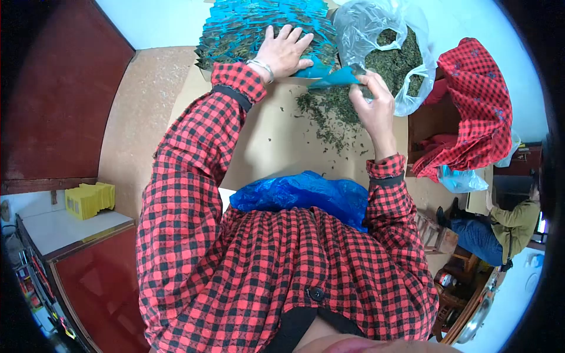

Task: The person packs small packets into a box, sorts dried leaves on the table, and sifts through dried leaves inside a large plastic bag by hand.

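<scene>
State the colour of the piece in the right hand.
The piece is turquoise blue, in the head view.

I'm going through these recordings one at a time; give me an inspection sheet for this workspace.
Surface: tan worktop, strewn with loose leaf fragments, thickest near the right hand.
Job's things: stack of blue packets with dark leafy matter showing; one blue wrapper; clear plastic bag, open, holding more leafy matter.
Clutter: crumpled blue plastic against the wearer's checked shirt.
Hands: left hand spread flat on the stack; right hand pinching the blue wrapper.
Cables: nothing seen.
Surroundings: red checked cloth at picture right; yellow stack on a white-topped cabinet at picture left; another person at far right.
</scene>
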Motion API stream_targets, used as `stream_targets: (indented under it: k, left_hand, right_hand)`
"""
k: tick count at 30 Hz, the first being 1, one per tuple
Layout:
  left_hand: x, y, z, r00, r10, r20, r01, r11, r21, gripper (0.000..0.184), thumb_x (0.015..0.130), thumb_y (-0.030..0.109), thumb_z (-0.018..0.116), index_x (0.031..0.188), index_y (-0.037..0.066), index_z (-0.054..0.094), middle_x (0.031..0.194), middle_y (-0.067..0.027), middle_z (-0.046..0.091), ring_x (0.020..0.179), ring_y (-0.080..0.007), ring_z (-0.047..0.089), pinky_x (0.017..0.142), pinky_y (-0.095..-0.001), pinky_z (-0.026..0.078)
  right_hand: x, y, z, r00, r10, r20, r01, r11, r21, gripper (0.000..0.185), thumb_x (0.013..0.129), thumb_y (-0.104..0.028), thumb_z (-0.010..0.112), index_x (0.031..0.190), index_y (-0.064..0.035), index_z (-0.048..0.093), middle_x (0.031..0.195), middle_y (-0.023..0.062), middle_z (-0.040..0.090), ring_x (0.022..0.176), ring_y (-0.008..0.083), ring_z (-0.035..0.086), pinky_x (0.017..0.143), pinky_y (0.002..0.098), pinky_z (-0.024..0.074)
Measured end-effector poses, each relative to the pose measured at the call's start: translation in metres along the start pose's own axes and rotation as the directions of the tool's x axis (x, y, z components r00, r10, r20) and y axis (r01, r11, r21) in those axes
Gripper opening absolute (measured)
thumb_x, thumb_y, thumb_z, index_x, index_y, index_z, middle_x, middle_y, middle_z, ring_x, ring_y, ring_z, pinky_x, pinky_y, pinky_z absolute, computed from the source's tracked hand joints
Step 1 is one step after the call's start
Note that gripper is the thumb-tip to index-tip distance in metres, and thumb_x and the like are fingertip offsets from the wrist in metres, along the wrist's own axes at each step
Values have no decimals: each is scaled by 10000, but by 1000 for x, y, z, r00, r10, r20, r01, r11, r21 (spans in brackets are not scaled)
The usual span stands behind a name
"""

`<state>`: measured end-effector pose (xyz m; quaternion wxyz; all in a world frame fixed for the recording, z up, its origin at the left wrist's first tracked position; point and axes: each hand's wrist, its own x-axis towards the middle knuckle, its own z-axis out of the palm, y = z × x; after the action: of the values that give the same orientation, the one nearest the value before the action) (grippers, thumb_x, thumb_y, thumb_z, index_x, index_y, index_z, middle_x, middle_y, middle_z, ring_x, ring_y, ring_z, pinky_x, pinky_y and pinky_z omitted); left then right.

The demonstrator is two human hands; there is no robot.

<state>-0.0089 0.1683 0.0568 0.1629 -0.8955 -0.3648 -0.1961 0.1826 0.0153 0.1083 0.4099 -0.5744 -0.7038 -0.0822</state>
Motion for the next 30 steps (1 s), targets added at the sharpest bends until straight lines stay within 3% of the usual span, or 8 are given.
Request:
stream_targets:
  k: [1, 6, 10, 13, 17, 22, 25, 30]
  left_hand:
    - [1, -1, 2, 1000, 4, 7, -4, 1000, -17, 622, 878, 516, 489, 1376, 157, 386, 1352, -103, 449, 1254, -286, 390, 996, -525, 309]
    - [11, -13, 2, 999, 33, 43, -28, 994, -105, 616, 873, 520, 494, 1367, 163, 404, 1273, -83, 506, 1182, -266, 443, 942, -471, 362]
    - [15, -17, 4, 998, 64, 26, -61, 993, -98, 598, 876, 530, 485, 1351, 171, 430, 1203, -66, 540, 1122, -254, 476, 928, -442, 372]
    - [17, -21, 9, 998, 63, -13, -64, 994, -84, 572, 883, 548, 458, 1319, 179, 466, 1162, -62, 562, 1104, -249, 487, 927, -433, 363]
    - [17, -23, 9, 997, 55, -62, -62, 992, -106, 548, 898, 568, 412, 1274, 184, 519, 1130, -62, 584, 1101, -244, 492, 932, -424, 345]
    - [17, -24, 1, 997, 41, -59, -49, 990, -133, 541, 915, 543, 404, 1284, 166, 521, 1134, -66, 583, 1091, -247, 495, 947, -416, 342]
    - [17, -20, -2, 998, 36, -43, -43, 985, -169, 535, 921, 533, 399, 1283, 158, 522, 1154, -72, 578, 1102, -255, 491, 956, -423, 336]
    - [10, -23, -4, 994, 72, -79, -85, 981, -175, 552, 930, 529, 380, 1317, 150, 483, 1274, -98, 512, 1201, -288, 433, 1019, -461, 284]
  right_hand:
    - [0, -1, 6, 995, -91, -43, 88, 994, -71, 155, 730, -90, 652, 879, -48, 648, 921, 110, 640, 836, 276, 616, 726, 352, 490]
    - [13, -14, 32, 980, -180, -88, 165, 974, -152, 129, 724, -100, 661, 847, -65, 643, 892, 105, 631, 834, 274, 613, 721, 362, 494]
    - [19, -9, 51, 973, -221, 73, 231, 950, -208, 96, 748, -118, 634, 840, -87, 637, 877, 87, 623, 819, 266, 614, 708, 384, 484]
    - [23, -1, 71, 913, -153, 377, 301, 877, -375, 116, 781, -139, 596, 887, -108, 631, 840, 69, 613, 814, 258, 616, 706, 403, 467]
    - [22, 0, 82, 883, -62, 466, 274, 873, -403, 179, 804, -157, 573, 975, -124, 617, 861, 61, 609, 823, 247, 617, 719, 423, 454]
    - [3, -5, 72, 949, -67, 309, 135, 970, -204, 276, 806, -176, 583, 1079, -145, 599, 1004, 87, 599, 897, 258, 605, 772, 423, 458]
    - [-7, -7, 71, 982, -170, 78, 183, 959, -216, 429, 822, -203, 605, 1238, -125, 531, 1257, 141, 502, 1139, 316, 499, 935, 440, 409]
    - [-3, -6, 85, 980, -103, 173, 155, 934, -322, 587, 815, -258, 617, 1330, -58, 417, 1376, 158, 383, 1271, 342, 364, 1035, 477, 311]
